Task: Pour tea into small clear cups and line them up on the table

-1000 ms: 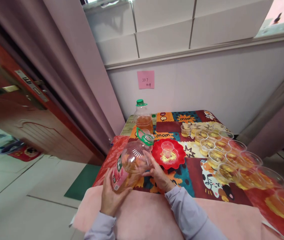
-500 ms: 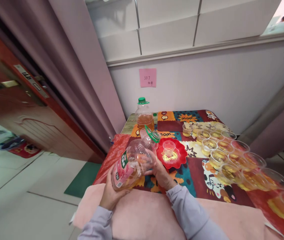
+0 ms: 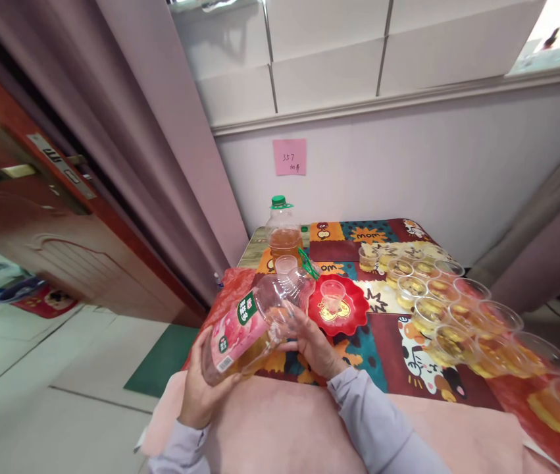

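A large clear juice bottle [image 3: 243,326] with a pink label is tilted, its neck pointing right toward a red scalloped plate [image 3: 353,316]. My left hand [image 3: 201,385] is wrapped round the bottle's base. My right hand [image 3: 314,345] grips its side near the shoulder. Some amber liquid lies along the lower side of the bottle, and a green handle ring sits at the neck. On the plate stands a clear plastic cup [image 3: 332,294]. Behind my bottle are another clear cup [image 3: 285,264] and an upright juice bottle [image 3: 284,240] with a green cap.
Several clear cups [image 3: 432,313] of yellow liquid stand in rows on the table's right side. A loose green cap [image 3: 304,229] lies near the back edge. Pink cloth [image 3: 280,428] covers the front edge. A wooden door [image 3: 77,230] is at the left.
The bottle has tipped further toward horizontal, its neck lowered toward the cup on the plate. My left hand has moved left with the base; my right hand has barely moved.
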`<state>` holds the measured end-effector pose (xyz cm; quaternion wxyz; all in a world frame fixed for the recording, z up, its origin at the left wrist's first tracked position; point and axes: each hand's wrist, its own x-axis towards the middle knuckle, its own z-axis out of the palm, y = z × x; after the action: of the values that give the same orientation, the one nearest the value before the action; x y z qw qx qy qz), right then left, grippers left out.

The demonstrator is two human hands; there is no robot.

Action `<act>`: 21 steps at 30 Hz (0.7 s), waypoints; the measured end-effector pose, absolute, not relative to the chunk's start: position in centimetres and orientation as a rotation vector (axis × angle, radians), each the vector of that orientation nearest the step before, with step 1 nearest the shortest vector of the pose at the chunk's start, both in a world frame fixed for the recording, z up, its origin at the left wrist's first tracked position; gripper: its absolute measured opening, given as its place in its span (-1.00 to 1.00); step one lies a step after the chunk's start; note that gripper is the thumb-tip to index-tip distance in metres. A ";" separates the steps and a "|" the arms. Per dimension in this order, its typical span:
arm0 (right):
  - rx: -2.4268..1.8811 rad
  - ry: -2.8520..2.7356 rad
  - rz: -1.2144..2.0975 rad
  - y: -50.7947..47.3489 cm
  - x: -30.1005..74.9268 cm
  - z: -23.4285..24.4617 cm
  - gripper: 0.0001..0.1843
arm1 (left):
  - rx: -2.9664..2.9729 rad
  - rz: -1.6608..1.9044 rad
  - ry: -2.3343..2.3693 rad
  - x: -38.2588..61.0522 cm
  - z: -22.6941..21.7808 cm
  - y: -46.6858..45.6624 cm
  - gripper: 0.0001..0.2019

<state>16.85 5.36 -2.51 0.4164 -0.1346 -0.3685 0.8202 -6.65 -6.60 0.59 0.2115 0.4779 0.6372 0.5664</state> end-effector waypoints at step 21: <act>-0.395 -0.698 1.942 5.8 16.7 -2.0 0.00 | 1.493 1.353 1.923 -9.1 7.1 -5.1 0.10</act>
<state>16.68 5.76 -1.97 0.4970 -0.1631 -0.2881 0.8021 -9.12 -5.12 7.07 0.1774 0.5275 0.6796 0.4780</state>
